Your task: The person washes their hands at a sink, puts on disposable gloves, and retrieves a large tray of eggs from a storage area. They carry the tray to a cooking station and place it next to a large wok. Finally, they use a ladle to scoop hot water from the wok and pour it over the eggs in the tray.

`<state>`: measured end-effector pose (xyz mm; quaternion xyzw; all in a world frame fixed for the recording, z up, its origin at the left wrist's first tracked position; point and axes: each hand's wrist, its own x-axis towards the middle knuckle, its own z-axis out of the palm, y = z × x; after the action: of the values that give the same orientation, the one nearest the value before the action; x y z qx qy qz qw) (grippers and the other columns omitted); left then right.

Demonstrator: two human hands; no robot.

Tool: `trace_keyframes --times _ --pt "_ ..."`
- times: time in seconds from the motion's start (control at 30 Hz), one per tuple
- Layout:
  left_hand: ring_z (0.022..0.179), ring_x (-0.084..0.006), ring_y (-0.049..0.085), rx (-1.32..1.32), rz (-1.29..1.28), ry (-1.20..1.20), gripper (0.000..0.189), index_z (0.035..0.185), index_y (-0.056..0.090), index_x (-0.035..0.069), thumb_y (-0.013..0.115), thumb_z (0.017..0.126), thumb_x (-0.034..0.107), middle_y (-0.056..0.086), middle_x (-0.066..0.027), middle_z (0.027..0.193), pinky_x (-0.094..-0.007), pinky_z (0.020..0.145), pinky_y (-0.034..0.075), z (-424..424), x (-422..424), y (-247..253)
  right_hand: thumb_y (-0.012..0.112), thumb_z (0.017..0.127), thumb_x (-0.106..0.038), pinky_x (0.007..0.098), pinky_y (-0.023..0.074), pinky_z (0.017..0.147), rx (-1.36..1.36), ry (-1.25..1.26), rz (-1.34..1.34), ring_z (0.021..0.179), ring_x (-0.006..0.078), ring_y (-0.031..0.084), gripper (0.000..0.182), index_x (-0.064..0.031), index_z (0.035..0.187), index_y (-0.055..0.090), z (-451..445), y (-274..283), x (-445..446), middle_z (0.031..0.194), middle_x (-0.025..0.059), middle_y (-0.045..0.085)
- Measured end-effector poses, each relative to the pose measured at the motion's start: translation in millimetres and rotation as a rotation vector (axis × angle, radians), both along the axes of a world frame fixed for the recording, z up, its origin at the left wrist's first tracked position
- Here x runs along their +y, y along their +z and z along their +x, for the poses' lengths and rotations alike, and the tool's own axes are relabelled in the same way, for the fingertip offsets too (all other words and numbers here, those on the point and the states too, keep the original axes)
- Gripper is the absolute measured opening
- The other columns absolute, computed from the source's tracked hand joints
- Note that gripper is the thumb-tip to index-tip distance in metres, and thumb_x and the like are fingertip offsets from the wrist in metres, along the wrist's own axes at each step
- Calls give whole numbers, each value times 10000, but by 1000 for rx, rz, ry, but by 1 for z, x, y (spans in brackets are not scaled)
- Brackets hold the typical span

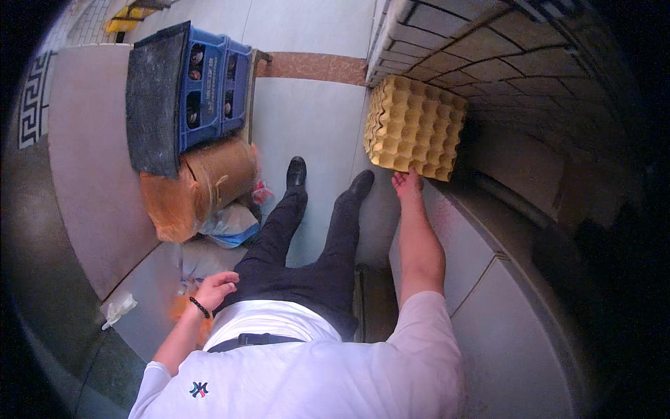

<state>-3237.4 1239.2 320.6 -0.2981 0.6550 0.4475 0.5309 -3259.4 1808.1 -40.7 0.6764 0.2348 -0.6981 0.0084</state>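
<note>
A stack of tan moulded-pulp egg trays stands at the foot of the brick-patterned wall, ahead and to the right. With the arm stretched out, my right hand meets the stack's near edge. Its thumb lies at the trays' rim and the fingers are bent; how firmly they hold is not clear. Beside my left thigh, my left hand hangs empty, its fingers loosely apart, with a dark beaded bracelet on the wrist.
Blue plastic bottle crates stand to the left, with a dark board against them. Nearer are a brown cylindrical container in orange plastic and a white-and-blue bag. A tiled ledge runs along my right.
</note>
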Motion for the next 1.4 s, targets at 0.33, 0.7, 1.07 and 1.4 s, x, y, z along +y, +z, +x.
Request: trace_keyframes --times 0.33,0.7,1.07,1.4 --pt "951 -173 632 -71 -100 0 360 1197 617 -26 578 839 -37 666 -100 1075 -298 828 528 -14 -98 -33 646 876 -265 273 396 455 -35 -149 478 561 170 534 236 -113 1020 537 -28 67 -24 761 55 599" --pt "830 -150 644 79 97 85 357 1191 629 -8 633 841 60 680 -81 1025 -292 751 548 -39 -111 -65 520 897 -100 271 459 470 158 600 371 639 150 598 157 -30 1010 603 -15 220 -166 851 81 639" --pt "783 -142 652 -66 3 255 376 1242 608 39 641 881 140 687 -51 1006 -260 608 481 -25 -162 -63 543 934 -295 372 518 699 572 1700 286 805 222 664 313 -9 1022 636 -175 286 -471 886 118 683" --pt "740 -103 588 114 151 293 186 1065 650 3 606 889 41 647 -17 876 -248 663 492 -36 -126 -114 586 942 -396 266 458 650 133 1219 344 731 110 576 343 -78 1060 637 -132 213 -251 857 13 650"
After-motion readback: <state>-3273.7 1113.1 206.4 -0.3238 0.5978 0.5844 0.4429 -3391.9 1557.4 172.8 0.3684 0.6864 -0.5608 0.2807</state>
